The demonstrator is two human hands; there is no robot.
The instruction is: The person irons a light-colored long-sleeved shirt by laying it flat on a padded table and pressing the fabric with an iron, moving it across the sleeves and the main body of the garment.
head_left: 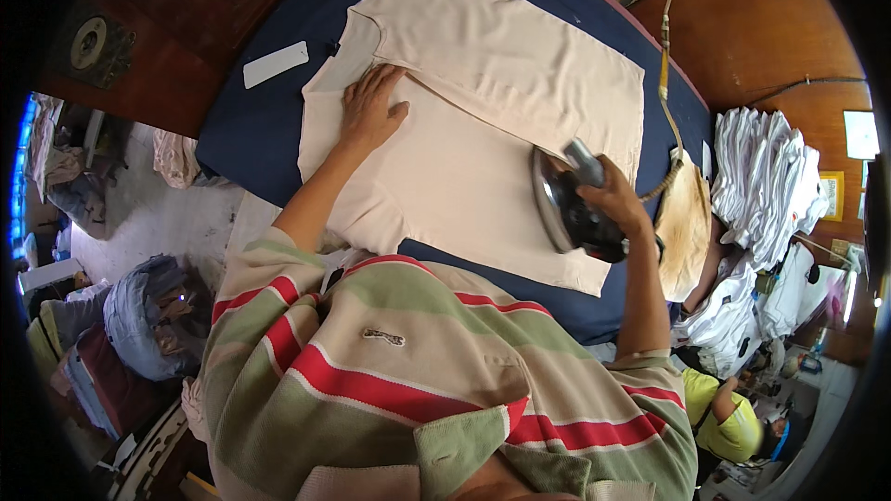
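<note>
A pale pink short-sleeved top lies spread on a table with a dark blue cloth, its front opening running slantwise across it. My left hand rests flat on the fabric beside the neckline, fingers stretched out. Over toward the right, my right hand grips the handle of an electric iron. The iron is on or just over the lower part of the top, tilted up on one side; whether its whole sole touches the cloth I cannot tell.
A white card lies left of the neckline. A cord hangs down toward the iron, beside a brown-stained cloth pad. White garments hang at the right, above a person in yellow. Bundled clothes sit at lower left.
</note>
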